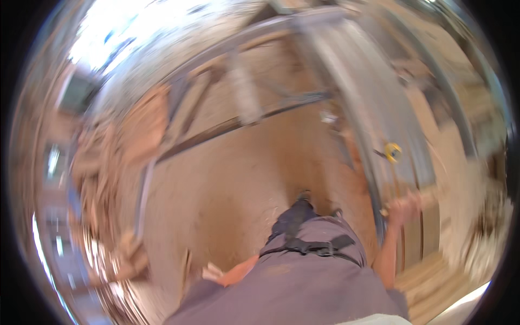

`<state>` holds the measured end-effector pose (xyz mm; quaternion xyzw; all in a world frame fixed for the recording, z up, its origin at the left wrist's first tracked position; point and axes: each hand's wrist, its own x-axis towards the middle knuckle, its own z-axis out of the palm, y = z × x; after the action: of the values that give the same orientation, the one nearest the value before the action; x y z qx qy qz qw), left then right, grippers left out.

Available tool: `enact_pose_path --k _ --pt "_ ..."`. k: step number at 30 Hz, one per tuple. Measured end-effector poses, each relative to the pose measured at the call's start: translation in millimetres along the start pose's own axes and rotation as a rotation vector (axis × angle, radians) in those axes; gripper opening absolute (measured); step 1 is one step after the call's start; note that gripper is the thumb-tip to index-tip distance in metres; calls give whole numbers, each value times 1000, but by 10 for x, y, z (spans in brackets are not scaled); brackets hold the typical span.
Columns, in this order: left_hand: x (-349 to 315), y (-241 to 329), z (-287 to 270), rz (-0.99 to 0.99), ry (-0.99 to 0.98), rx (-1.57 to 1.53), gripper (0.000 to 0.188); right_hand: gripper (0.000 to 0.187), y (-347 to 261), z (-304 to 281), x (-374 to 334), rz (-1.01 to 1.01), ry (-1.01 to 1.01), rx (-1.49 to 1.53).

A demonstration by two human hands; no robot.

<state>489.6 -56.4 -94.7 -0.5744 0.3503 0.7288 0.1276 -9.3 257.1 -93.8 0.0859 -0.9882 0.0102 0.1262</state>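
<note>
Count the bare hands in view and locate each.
2: the left hand, low and left of the dark belt; the right hand, farther right, near the yellow round object. Blur may hide others.

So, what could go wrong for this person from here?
The right hand is by the bench, near a small yellow round object; a careless sweep could perhaps knock that away. A long dark bar crosses ahead of the shoe; if it sits low, it might trip someone. Blur hides whether the hand grips anything.
</note>
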Motion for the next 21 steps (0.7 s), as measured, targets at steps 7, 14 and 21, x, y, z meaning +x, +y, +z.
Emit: enact_pose_path --k 7,14,21 --pt "-172 -1237 719 83 67 -347 46 55 -263 -234 124 140 -120 -11" --pt "-1 -2731 860 60 -110 -793 46 59 55 -135 188 76 -161 -35" --pt "-849 -934 984 58 -133 -745 46 62 6 -402 215 81 -177 64"
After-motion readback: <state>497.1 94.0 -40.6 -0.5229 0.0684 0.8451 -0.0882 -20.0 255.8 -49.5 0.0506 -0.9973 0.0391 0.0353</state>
